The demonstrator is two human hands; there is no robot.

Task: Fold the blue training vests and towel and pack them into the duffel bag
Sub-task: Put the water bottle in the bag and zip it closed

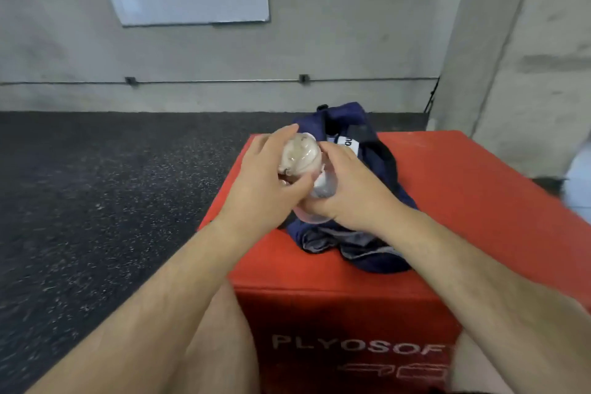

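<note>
Looks nearly done, I'd guess: left hand (265,176) and right hand (348,189) both grip a clear plastic bottle (300,153) mid-frame, over the navy fabric duffel bag (371,150) on the red foam box (463,189), no loose vests showing.

The white letters "PLYOSOF" are printed on the front of the red box (319,307), low in the frame. The marks under them are too blurred to be read. On the dark blue bag (351,115), only "au" can be read on a white label (347,141).
</note>
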